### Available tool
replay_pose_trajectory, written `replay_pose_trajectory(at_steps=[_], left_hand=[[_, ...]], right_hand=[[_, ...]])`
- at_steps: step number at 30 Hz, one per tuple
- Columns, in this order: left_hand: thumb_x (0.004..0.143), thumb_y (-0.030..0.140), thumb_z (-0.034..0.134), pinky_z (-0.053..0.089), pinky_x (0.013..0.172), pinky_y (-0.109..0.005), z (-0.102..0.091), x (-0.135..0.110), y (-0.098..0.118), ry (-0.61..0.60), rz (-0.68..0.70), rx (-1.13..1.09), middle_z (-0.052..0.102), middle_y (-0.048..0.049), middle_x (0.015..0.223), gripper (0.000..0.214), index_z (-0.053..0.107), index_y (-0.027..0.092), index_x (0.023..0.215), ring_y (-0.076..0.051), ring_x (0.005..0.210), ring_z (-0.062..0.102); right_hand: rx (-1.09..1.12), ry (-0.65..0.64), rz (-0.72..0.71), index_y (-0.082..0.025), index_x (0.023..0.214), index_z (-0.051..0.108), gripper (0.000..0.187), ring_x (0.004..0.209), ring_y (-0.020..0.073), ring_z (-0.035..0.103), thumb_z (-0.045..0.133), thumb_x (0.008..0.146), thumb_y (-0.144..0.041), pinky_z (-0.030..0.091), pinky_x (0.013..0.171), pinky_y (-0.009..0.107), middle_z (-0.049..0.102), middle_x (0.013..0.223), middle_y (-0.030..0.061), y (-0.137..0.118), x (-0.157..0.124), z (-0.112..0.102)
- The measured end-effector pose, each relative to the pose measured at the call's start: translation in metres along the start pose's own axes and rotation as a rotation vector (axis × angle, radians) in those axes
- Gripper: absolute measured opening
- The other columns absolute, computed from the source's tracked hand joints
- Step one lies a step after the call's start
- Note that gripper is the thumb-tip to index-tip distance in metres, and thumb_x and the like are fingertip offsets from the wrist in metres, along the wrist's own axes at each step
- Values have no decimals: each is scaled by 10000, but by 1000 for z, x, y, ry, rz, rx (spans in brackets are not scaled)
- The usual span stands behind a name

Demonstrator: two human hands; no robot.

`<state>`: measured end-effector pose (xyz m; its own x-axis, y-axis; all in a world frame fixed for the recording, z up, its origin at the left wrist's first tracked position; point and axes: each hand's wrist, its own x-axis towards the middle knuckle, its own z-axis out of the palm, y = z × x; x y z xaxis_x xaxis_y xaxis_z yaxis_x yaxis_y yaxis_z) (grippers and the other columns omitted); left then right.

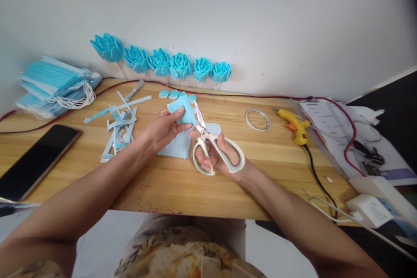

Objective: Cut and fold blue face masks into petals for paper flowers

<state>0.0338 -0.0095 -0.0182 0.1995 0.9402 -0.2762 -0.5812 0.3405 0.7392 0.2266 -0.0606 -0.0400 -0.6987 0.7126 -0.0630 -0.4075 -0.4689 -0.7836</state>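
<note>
My left hand (167, 128) pinches a folded piece of blue mask fabric (183, 107) above the table. Fingers through the handles, my right hand (221, 152) grips a pair of white-handled scissors (232, 153). The scissors' blades are spread and lie at the right edge of the fabric; whether they touch it I cannot tell. Beneath my hands lies a light blue mask sheet (176, 147), partly covered. Behind the held fabric, several small folded blue pieces (163, 94) sit in a row.
Cut mask strips (122, 126) are heaped left, near a phone (39, 160) and stacked masks (54, 80). Blue fabric flowers (137, 59) on sticks line the wall. Rightward are a tape roll (258, 120), yellow glue gun (295, 125), papers (329, 121) and power strip (384, 195) with cables.
</note>
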Motion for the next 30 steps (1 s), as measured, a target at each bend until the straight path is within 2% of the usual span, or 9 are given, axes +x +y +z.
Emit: replay_pose_trajectory(at_steps=[4,10,16,19,24,30], left_hand=[[878,106,697,616,599,-213,1,-1,-2,-51,-6,54,745,-45,736,83,741,101,809,-138,613,710],[812,176,792,636,636,-238,0,-2,-7,-161,5,80,748,-48,751,105,738,90,788,-159,658,725],[771,215,841,657,749,-270,-3,1,-12,-188,13,28,741,-12,737,151,736,109,792,-144,702,729],[768,224,845,659,742,-270,-3,1,-11,-201,10,36,723,1,682,158,730,115,759,-134,648,721],[797,233,822,655,738,-255,-3,1,-9,-181,0,84,748,-26,738,160,734,99,794,-150,686,742],[804,240,816,655,717,-261,-4,2,-10,-156,2,113,752,-35,755,166,727,100,811,-161,690,745]], right_hand=[[-9,3,-7,-190,1266,592,650,565,103,484,570,870,-705,405,517,247,597,748,-6,0,0,0],[-51,11,-25,-186,1215,614,635,616,119,536,602,848,-704,446,548,246,607,755,4,-2,2,-4],[-117,24,-80,-182,1196,614,639,552,121,526,555,863,-724,438,476,242,570,689,-14,-3,4,-8],[-121,46,-78,-183,1203,617,663,522,117,495,550,853,-741,411,446,236,546,656,-23,-3,4,-6],[-106,111,-66,-170,1166,643,693,445,90,422,571,820,-767,353,410,225,507,594,-43,-3,2,-1],[-67,143,-63,-168,1097,658,632,404,71,398,596,828,-737,317,378,205,517,571,-51,0,1,-2]])
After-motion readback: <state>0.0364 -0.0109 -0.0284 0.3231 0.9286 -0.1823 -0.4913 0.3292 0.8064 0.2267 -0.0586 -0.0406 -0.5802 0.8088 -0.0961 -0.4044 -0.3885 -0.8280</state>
